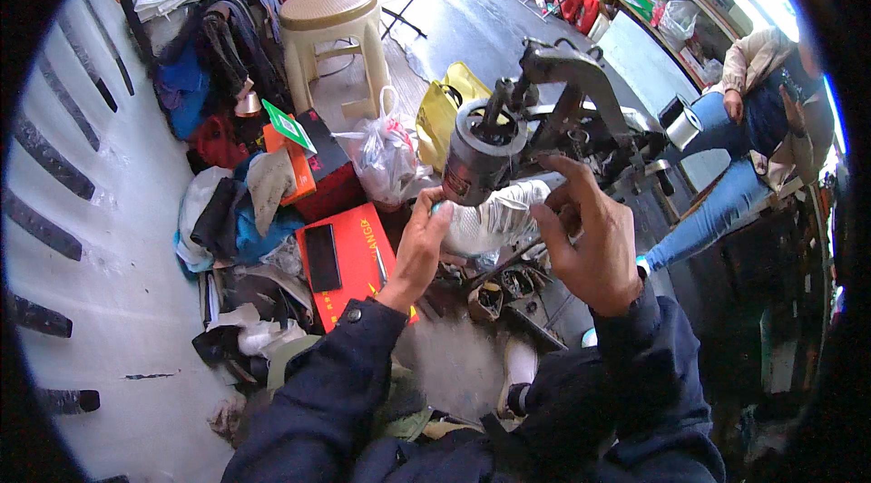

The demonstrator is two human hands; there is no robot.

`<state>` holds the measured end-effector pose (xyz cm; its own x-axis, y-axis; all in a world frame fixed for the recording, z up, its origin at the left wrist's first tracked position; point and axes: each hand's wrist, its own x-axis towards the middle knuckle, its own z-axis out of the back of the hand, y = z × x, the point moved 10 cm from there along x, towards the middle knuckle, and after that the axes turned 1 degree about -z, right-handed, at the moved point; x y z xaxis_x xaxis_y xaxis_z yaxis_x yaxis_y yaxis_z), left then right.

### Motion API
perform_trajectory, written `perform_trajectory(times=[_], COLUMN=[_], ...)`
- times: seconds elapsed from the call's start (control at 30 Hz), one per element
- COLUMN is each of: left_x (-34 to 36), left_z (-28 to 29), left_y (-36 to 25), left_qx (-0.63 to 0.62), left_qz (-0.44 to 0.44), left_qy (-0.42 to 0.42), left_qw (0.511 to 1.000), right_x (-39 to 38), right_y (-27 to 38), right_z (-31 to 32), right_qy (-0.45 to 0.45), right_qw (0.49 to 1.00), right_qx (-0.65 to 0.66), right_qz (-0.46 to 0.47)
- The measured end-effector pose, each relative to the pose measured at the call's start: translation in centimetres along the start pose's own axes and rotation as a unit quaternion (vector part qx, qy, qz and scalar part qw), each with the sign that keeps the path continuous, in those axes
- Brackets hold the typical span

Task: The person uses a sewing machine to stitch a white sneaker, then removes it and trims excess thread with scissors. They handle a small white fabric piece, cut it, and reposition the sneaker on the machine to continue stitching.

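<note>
A dark metal stitching machine (544, 111) stands in front of me, its round grey head (479, 156) pointing toward me. Under the head sits a white shoe (494, 215). My left hand (422, 243) grips the left end of the shoe, thumb up against it. Raised at the shoe's right side, just below the machine arm, my right hand (585, 234) has its fingers curled and pinched near the shoe's upper; what they pinch is too small to tell. Both forearms wear dark blue sleeves.
A red box (349, 256) with a black phone on it lies at my left, beside piled clothes (231, 211) and a tied plastic bag (386, 156). A beige plastic stool (331, 25) and yellow bag (445, 107) stand behind. A seated person in jeans (753, 129) is at right.
</note>
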<state>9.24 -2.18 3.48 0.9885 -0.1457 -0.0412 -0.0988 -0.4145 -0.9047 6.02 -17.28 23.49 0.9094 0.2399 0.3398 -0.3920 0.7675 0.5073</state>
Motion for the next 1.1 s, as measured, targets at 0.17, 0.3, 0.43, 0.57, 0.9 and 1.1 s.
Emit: perform_trajectory(times=[0.17, 0.3, 0.43, 0.57, 0.9, 1.1], left_x=[0.4, 0.9, 1.0, 0.9, 0.1, -0.9], left_z=[-0.2, 0.0, -0.1, 0.2, 2.8, 2.9], left_y=[-0.5, -0.9, -1.1, -0.8, -2.0, -2.7], left_qx=[-0.009, 0.011, 0.011, 0.017, 0.148, 0.133], left_qz=[-0.028, -0.096, -0.146, -0.14, -0.126, -0.08], left_qy=[-0.018, -0.035, -0.053, -0.073, -0.118, -0.118], left_qw=[0.999, 0.995, 0.988, 0.987, 0.974, 0.981], right_x=[-0.3, 0.0, -0.4, -1.5, -13.3, -19.4], right_y=[-0.8, -0.8, -0.3, -1.0, -11.3, -9.2], right_z=[-0.5, -0.9, -1.2, -1.1, -22.2, -33.4], right_qy=[-0.019, -0.035, 0.001, -0.047, 0.259, 0.343], right_qw=[1.0, 0.997, 0.996, 0.982, 0.943, 0.899], right_qx=[-0.018, -0.048, 0.008, 0.171, 0.098, 0.203], right_qz=[0.012, 0.056, 0.089, 0.072, -0.186, -0.179])
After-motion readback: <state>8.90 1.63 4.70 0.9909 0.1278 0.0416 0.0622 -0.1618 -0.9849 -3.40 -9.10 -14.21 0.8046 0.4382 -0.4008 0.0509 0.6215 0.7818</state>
